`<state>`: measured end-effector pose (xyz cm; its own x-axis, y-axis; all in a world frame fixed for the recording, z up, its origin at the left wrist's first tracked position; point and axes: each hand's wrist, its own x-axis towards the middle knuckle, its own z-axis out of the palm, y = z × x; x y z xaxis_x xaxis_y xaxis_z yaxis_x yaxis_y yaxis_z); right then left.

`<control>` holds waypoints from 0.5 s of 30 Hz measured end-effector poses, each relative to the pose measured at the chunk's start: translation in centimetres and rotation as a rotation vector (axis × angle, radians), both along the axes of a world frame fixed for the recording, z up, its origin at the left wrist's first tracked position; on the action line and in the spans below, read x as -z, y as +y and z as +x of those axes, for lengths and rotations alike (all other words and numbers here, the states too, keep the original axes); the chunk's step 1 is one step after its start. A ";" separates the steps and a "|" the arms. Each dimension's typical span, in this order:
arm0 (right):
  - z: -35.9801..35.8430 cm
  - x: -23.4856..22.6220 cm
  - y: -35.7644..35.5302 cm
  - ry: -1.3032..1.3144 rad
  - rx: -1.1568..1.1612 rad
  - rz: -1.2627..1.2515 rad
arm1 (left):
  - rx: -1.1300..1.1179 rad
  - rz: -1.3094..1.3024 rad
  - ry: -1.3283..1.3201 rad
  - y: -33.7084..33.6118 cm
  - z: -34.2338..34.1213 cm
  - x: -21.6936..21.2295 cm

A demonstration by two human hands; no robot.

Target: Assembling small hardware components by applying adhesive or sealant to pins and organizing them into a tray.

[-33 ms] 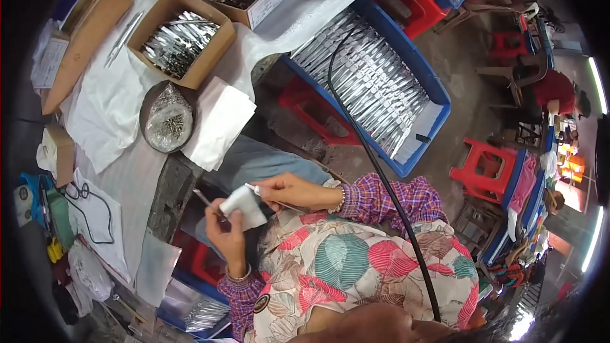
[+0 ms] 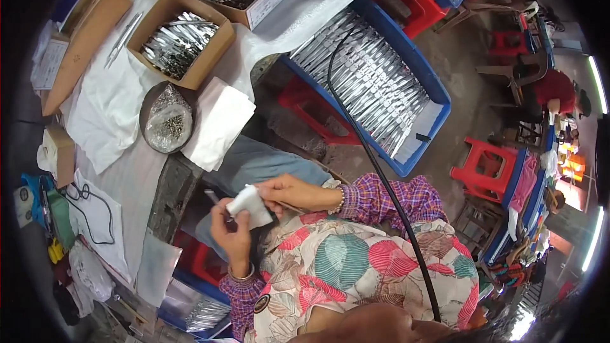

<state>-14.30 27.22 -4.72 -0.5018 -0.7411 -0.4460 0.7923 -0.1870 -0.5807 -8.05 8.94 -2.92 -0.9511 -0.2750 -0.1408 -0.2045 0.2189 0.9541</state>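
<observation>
Above my lap, my left hand [image 2: 232, 232] is closed round a folded white cloth [image 2: 251, 205], thumb on its front. A slim metal piece [image 2: 211, 197] pokes out on the left side of the cloth, its end blurred. My right hand [image 2: 289, 192] pinches at the cloth's right side, fingers pressed together; a thin rod-like part shows beneath it. Whatever lies inside the cloth is hidden. On the bench to the left, a stack of white cloths [image 2: 219, 121] lies nearest my hands, beside a round dark dish [image 2: 147, 121] with a plastic bag of small parts [image 2: 170, 124].
A blue tray [image 2: 438, 105] of slim silver metal pieces rests on a red stool to the right. A cardboard box [image 2: 219, 38] of similar pieces stands on the bench, fuller boxes behind. A black cable [image 2: 381, 174] crosses in front. Another red stool [image 2: 486, 165] stands farther right.
The cloth and the metal piece have shifted slightly to the right. My left fingers have moved a little; my right hand has edged against the cloth's side.
</observation>
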 end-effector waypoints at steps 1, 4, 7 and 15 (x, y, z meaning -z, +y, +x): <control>0.1 -0.3 -0.1 0.000 0.002 -0.003 | 0.039 -0.055 0.022 0.5 0.2 0.1; 0.2 -1.1 0.1 -0.262 -0.018 -0.072 | 0.098 -0.300 0.133 0.7 -0.4 0.3; 0.1 -1.2 0.0 -0.308 -0.060 -0.055 | 0.092 -0.338 0.119 0.4 -1.1 -0.4; 0.3 -1.1 -0.4 -0.322 -0.142 -0.081 | 0.098 -0.301 0.011 0.2 0.0 -1.4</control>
